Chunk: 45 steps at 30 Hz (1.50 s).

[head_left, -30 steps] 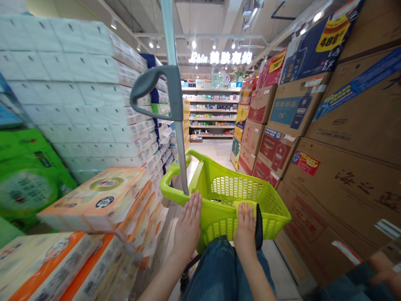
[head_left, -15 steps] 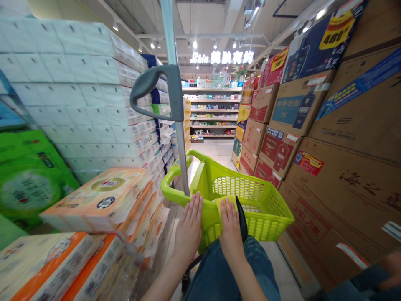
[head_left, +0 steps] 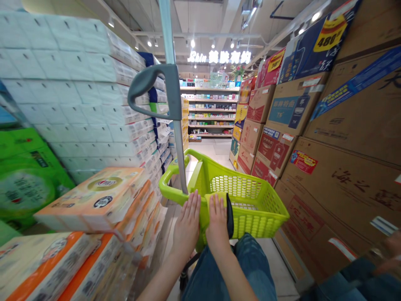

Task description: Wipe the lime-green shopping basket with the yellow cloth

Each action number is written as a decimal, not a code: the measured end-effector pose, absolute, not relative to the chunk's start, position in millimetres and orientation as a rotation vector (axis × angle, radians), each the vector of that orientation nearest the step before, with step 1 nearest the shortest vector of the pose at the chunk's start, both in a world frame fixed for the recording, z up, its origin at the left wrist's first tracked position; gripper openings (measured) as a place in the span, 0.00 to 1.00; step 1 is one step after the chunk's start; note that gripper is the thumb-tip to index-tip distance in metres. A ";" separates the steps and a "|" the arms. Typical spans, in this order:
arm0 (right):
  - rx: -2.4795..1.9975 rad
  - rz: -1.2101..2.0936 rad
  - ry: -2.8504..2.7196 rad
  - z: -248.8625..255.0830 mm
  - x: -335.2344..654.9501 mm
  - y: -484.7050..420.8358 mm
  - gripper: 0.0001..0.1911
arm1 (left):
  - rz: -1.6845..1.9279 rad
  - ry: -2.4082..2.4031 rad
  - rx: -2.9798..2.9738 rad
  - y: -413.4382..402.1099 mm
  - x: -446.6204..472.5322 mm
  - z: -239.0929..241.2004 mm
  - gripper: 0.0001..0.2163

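Observation:
A lime-green rolling shopping basket stands right in front of my knees, its grey telescopic handle raised. My left hand lies on the near rim beside the foot of the handle pole, fingers stretched out. Just right of it, my right hand presses a yellow cloth onto the same rim, fingers side by side over it. A black strip hangs along the cloth's right edge, down the basket wall. Part of the cloth is hidden under my palm. The inside of the basket shows its perforated walls.
Tissue packs are stacked high on the left, with orange packs lower and nearer. Cardboard cartons line the right side. A person's arm is blurred at lower right. Shelves stand beyond the tiled aisle.
My right hand has slid left along the rim with the yellow cloth, closer to my left hand. The left hand stays on the rim. The person at lower right shows more.

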State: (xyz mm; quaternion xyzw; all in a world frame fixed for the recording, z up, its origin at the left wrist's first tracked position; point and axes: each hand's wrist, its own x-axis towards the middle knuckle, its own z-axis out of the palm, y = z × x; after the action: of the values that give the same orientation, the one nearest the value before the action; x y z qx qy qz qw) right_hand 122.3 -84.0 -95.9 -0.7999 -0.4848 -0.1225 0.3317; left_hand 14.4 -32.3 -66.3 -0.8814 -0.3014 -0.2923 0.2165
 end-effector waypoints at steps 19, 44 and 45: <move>-2.166 -0.514 -1.138 -140.8 210.3 -154.0 0.52 | -0.753 -0.849 -2.486 -34.9 13.6 -62.1 0.41; -2.204 -0.550 -1.276 -130.4 204.9 -150.2 0.51 | -0.783 -0.917 -2.530 -38.2 17.8 -65.4 0.40; -2.222 -0.558 -1.256 -133.7 211.4 -154.6 0.51 | -0.786 -0.917 -2.530 -38.0 17.8 -65.8 0.40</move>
State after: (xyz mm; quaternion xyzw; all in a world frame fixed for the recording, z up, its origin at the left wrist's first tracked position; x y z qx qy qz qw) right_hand 211.4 -154.6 -133.7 -0.8208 -0.4641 -0.2063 0.2614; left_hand 17.8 -38.0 -65.8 -0.8896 -0.3224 -0.2763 0.1683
